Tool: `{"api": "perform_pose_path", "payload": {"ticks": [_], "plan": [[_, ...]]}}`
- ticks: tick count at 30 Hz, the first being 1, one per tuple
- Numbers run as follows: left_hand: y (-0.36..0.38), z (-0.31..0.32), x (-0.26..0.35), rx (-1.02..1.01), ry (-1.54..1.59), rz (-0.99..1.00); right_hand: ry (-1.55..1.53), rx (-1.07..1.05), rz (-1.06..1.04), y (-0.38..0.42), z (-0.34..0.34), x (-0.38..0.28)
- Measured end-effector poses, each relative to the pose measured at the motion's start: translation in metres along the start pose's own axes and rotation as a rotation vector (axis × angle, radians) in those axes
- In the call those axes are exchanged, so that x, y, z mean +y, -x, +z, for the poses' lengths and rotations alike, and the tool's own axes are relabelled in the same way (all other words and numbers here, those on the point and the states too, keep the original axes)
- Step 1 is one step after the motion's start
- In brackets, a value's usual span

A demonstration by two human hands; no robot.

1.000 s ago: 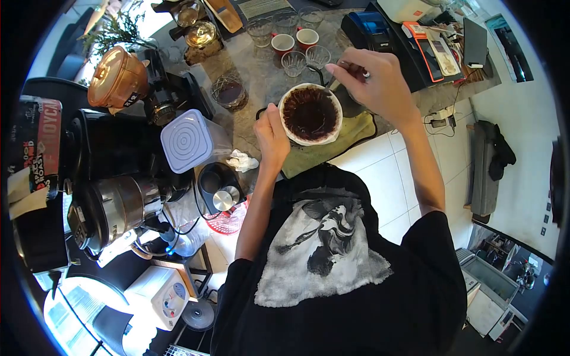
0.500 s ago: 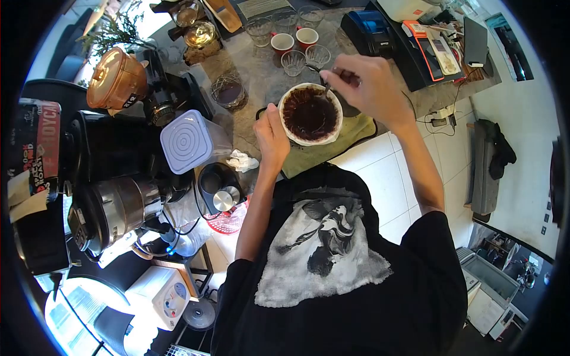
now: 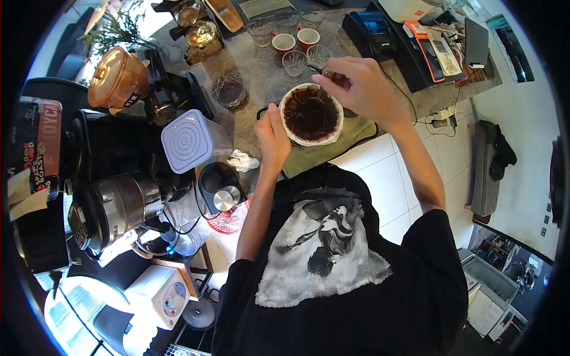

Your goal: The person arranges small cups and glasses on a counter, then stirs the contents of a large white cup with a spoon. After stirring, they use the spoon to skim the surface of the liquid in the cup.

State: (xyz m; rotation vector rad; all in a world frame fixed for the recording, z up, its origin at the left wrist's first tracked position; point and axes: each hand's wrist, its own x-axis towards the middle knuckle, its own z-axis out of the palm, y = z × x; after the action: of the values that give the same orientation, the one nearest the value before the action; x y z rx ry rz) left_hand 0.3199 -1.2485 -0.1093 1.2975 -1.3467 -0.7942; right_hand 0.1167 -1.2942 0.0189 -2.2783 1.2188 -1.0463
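Utensil (image 3: pixel 321 92) partly hidden by right grip (image 3: pixel 359 89); tip too small to tell

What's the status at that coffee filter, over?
Left hand at side of coffee filter. Right hand pinching slim utensil over dark grounds. Clear glasses close by.

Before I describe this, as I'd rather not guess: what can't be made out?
Head view:
Utensil: gripped part covered by the right hand.
Filter: underside hidden by its own rim and contents.
Bag: left side lost in dark lens edge.
Blue-topped machine: marking too small.
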Motion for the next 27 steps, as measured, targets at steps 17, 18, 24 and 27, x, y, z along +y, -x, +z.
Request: {"api": "perform_pose_path", "payload": {"ticks": [17, 18, 24, 27], "plan": [[0.002, -0.001, 0.002, -0.001, 0.0, -0.015, 0.003, -0.047, -0.033, -0.006, -0.006, -0.001], [0.001, 0.0, 0.002, -0.006, 0.002, -0.013, -0.009, -0.038, -0.048, -0.008, -0.005, 0.0], [0.002, -0.003, 0.008, 0.02, -0.026, 0.021, -0.045, -0.038, 0.008, -0.005, -0.01, -0.002], [0.0, -0.004, 0.008, -0.008, -0.076, 0.021, -0.03, 0.004, 0.068, -0.007, -0.023, -0.008]]}}
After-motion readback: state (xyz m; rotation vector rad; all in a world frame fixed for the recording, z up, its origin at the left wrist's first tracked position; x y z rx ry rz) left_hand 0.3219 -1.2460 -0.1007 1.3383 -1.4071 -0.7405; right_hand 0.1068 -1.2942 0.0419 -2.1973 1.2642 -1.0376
